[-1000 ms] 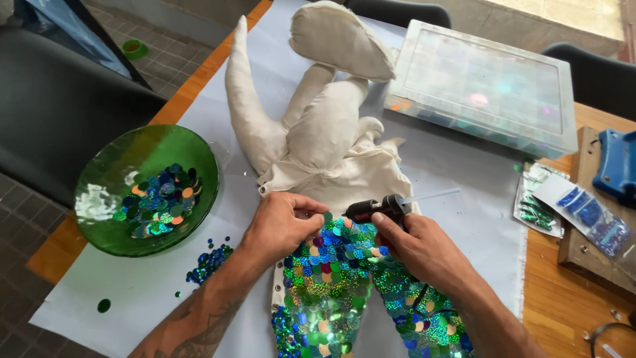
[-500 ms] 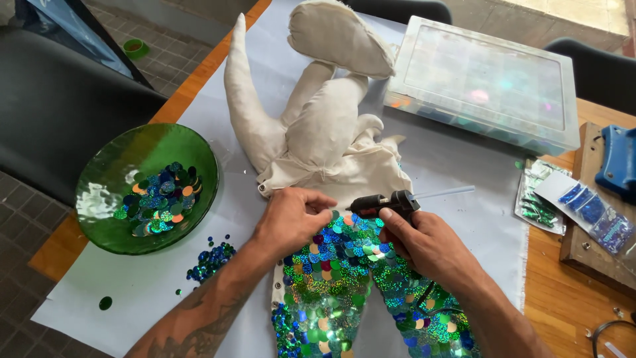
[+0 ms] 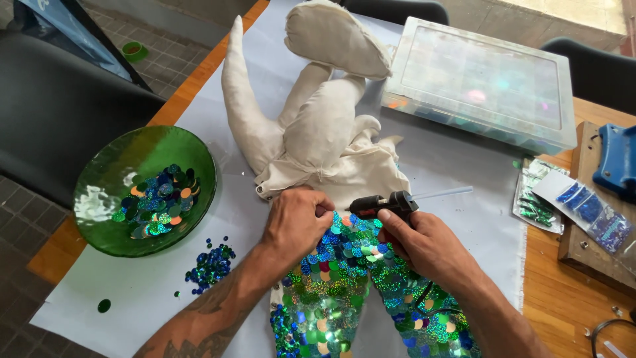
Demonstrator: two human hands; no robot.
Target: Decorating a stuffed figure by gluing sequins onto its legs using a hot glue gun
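Since a moment ago the left hand (image 3: 298, 222) has pinched down onto the sequin edge of the cream stuffed fabric figure (image 3: 318, 132) mid-bench, while the right hand (image 3: 427, 245), fist closed round the black glue gun (image 3: 384, 204), keeps its nozzle just beside those fingers.

Bowl (image 3: 99, 192) left of stuffed figure (image 3: 318, 132), lidded organiser box (image 3: 483, 83) behind right, loose sequins (image 3: 209, 265) before bowl

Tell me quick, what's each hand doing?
Left hand: closed, fingertips pressing the sequined fabric.
Right hand: closed around a black glue gun.
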